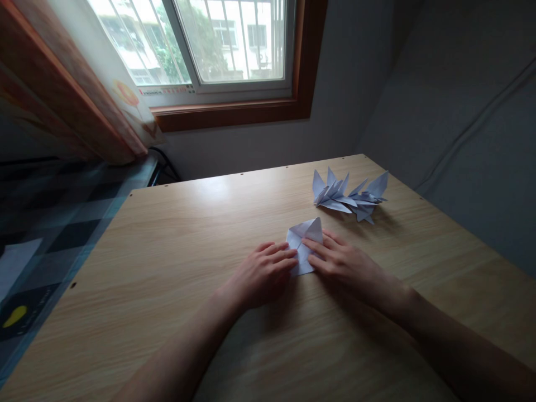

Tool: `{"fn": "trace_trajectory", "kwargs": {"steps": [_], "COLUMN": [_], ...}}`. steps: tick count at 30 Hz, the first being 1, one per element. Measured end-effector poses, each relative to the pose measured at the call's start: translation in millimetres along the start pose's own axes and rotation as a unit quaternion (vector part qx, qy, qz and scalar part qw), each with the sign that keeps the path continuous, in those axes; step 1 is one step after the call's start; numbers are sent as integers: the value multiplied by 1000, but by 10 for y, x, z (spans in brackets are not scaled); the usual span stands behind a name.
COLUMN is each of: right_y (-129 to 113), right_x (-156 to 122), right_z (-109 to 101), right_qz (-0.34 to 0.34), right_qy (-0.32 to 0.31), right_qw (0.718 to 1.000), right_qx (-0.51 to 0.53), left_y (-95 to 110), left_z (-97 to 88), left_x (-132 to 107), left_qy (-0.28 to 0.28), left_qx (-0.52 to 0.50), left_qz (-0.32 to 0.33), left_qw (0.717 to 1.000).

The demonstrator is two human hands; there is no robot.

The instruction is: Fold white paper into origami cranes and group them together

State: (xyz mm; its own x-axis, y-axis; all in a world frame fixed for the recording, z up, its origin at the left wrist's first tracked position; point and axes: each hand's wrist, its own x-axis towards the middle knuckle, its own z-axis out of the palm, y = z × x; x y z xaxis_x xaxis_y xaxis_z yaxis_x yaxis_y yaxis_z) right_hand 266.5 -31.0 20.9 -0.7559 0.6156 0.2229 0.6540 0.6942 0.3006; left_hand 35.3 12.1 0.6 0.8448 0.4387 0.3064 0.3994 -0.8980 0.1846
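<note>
A small folded white paper (305, 240) lies flat on the wooden table (176, 257), right of centre. My left hand (262, 273) rests palm down, its fingertips pressing the paper's left edge. From the right, my right hand (341, 262) presses its fingers on the paper's right side. Neither hand lifts the paper; both hold it down against the tabletop.
Several finished folded white paper cranes (349, 195) lie in a cluster farther back on the right. A window (201, 44) with a wooden frame and a curtain (84, 95) stands behind. A checkered surface (62, 223) lies left of the table, and a grey wall (460, 111) to the right.
</note>
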Motion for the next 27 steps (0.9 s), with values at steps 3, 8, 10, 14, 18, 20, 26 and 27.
{"fn": "trace_trajectory", "kwargs": {"steps": [3,8,10,14,18,20,26,27], "right_y": [-72,-85,-28,84,107,96,43,31], "right_x": [22,45,39,3,-18,-7,70,85], "right_z": [26,20,-8,-86,-108,-80,87,114], "right_qz": [37,38,23,34,45,60,124,136], "right_qy": [-6,-3,-17,-45,-50,-37,13,19], "right_qw": [999,999,1000,998,997,997,992,990], "right_qx": [-14,-14,5,32,42,37,-8,-12], "left_y": [-2,0,-2,-16,-30,-29,-18,-18], "left_z": [5,8,8,20,36,35,10,8], "left_x": [-1,-3,-4,-11,-15,-12,10,12], "left_qy": [-4,-6,-8,-11,-14,-14,-21,-21], "left_qx": [1,-1,-5,-15,-19,-19,-21,-21], "left_qz": [1,-3,-4,-4,-2,-5,-2,-4], "left_qw": [1000,1000,1000,1000,1000,1000,1000,1000]}}
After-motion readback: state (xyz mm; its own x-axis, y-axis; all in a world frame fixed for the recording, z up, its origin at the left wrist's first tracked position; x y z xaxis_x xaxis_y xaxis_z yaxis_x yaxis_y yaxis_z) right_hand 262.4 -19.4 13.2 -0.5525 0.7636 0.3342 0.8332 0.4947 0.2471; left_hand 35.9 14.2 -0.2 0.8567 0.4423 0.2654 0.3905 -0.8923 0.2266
